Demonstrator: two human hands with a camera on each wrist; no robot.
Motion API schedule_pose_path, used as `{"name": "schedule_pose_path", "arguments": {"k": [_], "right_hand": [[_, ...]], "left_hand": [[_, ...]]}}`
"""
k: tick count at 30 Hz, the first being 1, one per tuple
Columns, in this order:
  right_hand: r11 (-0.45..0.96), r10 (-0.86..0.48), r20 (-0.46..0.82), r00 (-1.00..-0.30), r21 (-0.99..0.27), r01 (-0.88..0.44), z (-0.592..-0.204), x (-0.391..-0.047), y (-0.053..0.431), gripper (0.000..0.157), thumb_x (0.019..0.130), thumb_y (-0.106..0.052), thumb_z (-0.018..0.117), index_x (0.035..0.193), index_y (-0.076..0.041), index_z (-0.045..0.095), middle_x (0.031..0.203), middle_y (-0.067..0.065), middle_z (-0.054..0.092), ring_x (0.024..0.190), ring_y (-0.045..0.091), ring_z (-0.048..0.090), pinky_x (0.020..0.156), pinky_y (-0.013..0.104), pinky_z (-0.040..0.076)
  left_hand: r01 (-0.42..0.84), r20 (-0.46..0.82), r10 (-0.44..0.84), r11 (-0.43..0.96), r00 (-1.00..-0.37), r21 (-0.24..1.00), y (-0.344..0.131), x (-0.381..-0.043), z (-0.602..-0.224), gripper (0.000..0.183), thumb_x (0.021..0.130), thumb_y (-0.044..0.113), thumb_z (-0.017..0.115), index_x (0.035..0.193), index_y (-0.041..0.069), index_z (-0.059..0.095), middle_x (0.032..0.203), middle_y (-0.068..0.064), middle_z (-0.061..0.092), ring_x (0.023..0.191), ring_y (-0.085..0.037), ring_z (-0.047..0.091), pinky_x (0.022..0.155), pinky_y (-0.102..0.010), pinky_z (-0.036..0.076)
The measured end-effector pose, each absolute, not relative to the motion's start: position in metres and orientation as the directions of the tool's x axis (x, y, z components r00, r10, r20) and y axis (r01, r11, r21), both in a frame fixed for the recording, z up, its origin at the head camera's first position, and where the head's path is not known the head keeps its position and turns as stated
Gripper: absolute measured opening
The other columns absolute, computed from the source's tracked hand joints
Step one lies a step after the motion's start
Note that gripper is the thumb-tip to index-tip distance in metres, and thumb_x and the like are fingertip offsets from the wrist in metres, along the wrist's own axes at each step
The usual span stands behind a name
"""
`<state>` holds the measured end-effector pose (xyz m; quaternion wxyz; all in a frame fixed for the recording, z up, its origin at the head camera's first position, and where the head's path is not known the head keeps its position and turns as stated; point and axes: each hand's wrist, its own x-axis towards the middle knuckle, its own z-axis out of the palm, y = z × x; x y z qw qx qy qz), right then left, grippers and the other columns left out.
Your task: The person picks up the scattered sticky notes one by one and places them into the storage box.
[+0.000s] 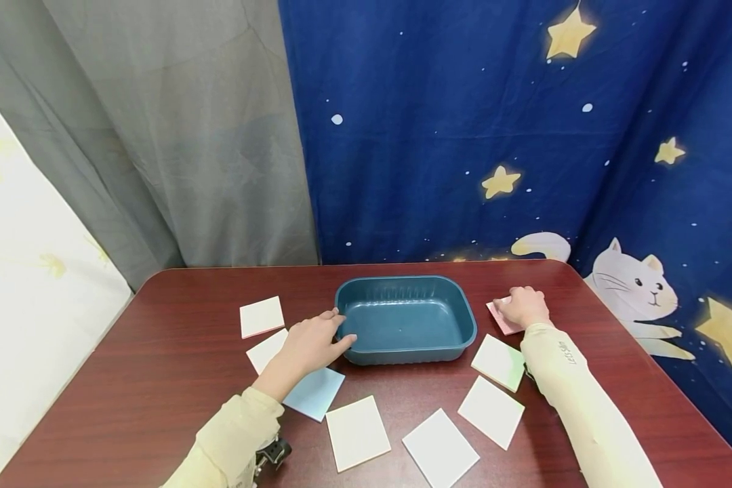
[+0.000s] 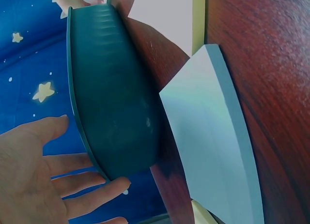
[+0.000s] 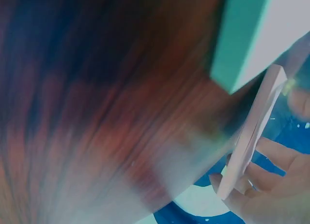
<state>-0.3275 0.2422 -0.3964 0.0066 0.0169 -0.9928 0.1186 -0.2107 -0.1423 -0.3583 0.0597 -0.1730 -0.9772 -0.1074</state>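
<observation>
My left hand (image 1: 314, 344) is at the left end of a dark teal plastic basin (image 1: 405, 355), its fingers touching the rim. In the left wrist view those fingers lie fairly straight against the basin's edge, with the thumb apart from it. On the right, my right hand (image 1: 526, 307) holds a pink pad of sticky notes (image 1: 505, 318), the fingers bent at its edge in the right wrist view. Below that hand lies a pad with a green edge (image 3: 242, 40). A light blue pad (image 1: 314, 393) lies under the left wrist.
Several more square note pads lie around the basin, among them a white one (image 1: 441, 447), a cream one (image 1: 358, 434) and a pink-edged one (image 1: 261, 316). The reddish-brown table (image 1: 158, 379) ends at a blue star-patterned curtain (image 1: 415, 169) and a grey one (image 1: 219, 169).
</observation>
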Motion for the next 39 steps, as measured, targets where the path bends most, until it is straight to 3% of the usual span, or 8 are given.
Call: {"name": "schedule_pose_path", "arguments": {"k": [4, 7, 23, 33, 39], "right_hand": [[0.967, -0.040, 0.050, -0.998, -0.250, -0.052, -0.392, -0.327, 0.244, 0.040, 0.082, -0.011, 0.044, 0.112, 0.014, 0.051, 0.109, 0.034, 0.048, 0.098, 0.051, 0.042, 0.082, 0.054, 0.034], [0.962, -0.026, 0.063, -0.998, -0.269, -0.042, -0.390, -0.326, 0.247, 0.037, 0.079, -0.006, 0.045, 0.110, 0.012, 0.054, 0.108, 0.031, 0.051, 0.097, 0.048, 0.045, 0.081, 0.053, 0.036], [0.930, -0.040, 0.118, -0.992, -0.359, -0.080, -0.361, -0.317, 0.251, 0.025, 0.079, -0.004, 0.049, 0.101, 0.000, 0.063, 0.100, 0.021, 0.058, 0.089, 0.041, 0.052, 0.070, 0.051, 0.038], [0.931, -0.168, 0.303, -0.938, -0.263, -0.252, -0.339, -0.312, 0.241, 0.026, 0.076, 0.001, 0.046, 0.091, -0.005, 0.067, 0.094, 0.019, 0.060, 0.078, 0.039, 0.055, 0.056, 0.050, 0.041], [0.915, -0.209, 0.403, -0.891, -0.241, -0.323, -0.322, -0.305, 0.231, 0.026, 0.077, 0.001, 0.045, 0.088, -0.006, 0.067, 0.091, 0.017, 0.061, 0.076, 0.035, 0.055, 0.055, 0.050, 0.042]], "left_hand": [[0.352, 0.156, 0.326, 0.917, -0.932, 0.188, -0.143, -0.211, -0.359, 0.049, 0.083, 0.040, 0.056, 0.113, 0.001, 0.059, 0.119, -0.016, 0.052, 0.093, -0.030, 0.058, 0.066, -0.041, 0.048], [0.354, 0.156, 0.328, 0.916, -0.932, 0.188, -0.143, -0.211, -0.360, 0.049, 0.083, 0.040, 0.056, 0.113, 0.001, 0.059, 0.119, -0.016, 0.052, 0.093, -0.029, 0.058, 0.065, -0.040, 0.048], [0.358, 0.152, 0.333, 0.915, -0.931, 0.187, -0.143, -0.211, -0.361, 0.048, 0.084, 0.040, 0.056, 0.113, 0.002, 0.059, 0.120, -0.017, 0.052, 0.092, -0.030, 0.058, 0.065, -0.041, 0.048], [0.353, 0.141, 0.330, 0.916, -0.933, 0.192, -0.143, -0.211, -0.361, 0.048, 0.083, 0.040, 0.056, 0.113, 0.002, 0.059, 0.120, -0.017, 0.051, 0.091, -0.031, 0.058, 0.064, -0.041, 0.048], [0.357, 0.143, 0.334, 0.915, -0.932, 0.187, -0.143, -0.211, -0.361, 0.048, 0.084, 0.040, 0.056, 0.113, 0.002, 0.059, 0.120, -0.017, 0.051, 0.091, -0.030, 0.058, 0.064, -0.041, 0.048]]}}
